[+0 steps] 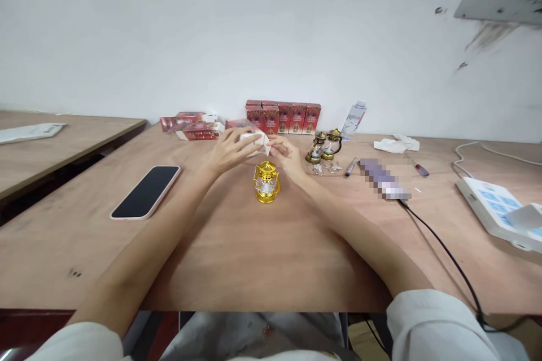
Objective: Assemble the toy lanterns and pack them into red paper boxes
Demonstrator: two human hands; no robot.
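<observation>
Left hand (232, 149): gripping a small white-flapped carton (263, 141), frame centre.
Right hand (287, 152): at its right end; I can't tell if pinching.
Gold lantern (266, 185): upright, centre, below the 2 hands; a lowered wrist could topple it.

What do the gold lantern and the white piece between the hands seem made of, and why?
Gold lantern: probably metal or metal-coated plastic, polished, from its bright highlights; its see-through middle could be clear plastic or glass.
White piece: probably thin card, matt, judging by its flat faces and angular edge.
</observation>
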